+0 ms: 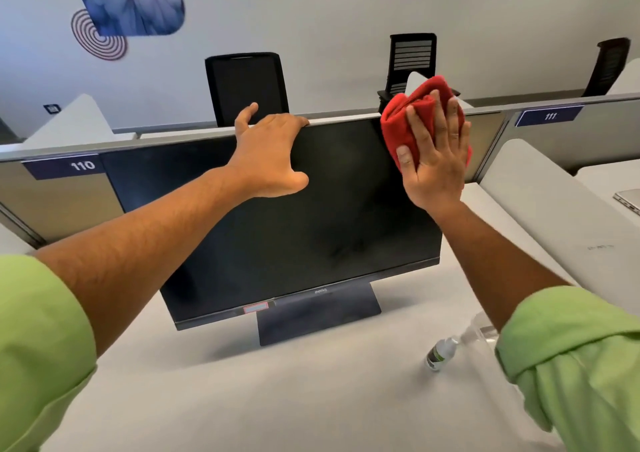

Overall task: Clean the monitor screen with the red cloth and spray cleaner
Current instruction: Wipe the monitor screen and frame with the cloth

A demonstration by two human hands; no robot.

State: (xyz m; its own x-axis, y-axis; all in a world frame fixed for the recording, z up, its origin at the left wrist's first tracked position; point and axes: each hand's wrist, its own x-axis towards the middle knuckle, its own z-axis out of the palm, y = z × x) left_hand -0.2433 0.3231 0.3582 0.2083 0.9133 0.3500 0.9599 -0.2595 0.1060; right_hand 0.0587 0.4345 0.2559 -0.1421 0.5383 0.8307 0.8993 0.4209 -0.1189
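Observation:
A black monitor (277, 237) stands on its dark base in the middle of a white desk, its screen dark. My left hand (270, 154) grips the monitor's top edge, fingers curled over it. My right hand (436, 161) presses a bunched red cloth (412, 112) flat against the screen's upper right corner. A small clear spray cleaner bottle (441, 353) lies on its side on the desk at the front right, partly hidden behind my right sleeve.
The white desk (277, 399) extends toward me. Grey partition panels labelled 110 (81, 166) and 111 (550, 116) run behind the monitor. Black office chairs (246, 84) stand beyond them. A closed laptop (628, 200) lies on the neighbouring desk at the right.

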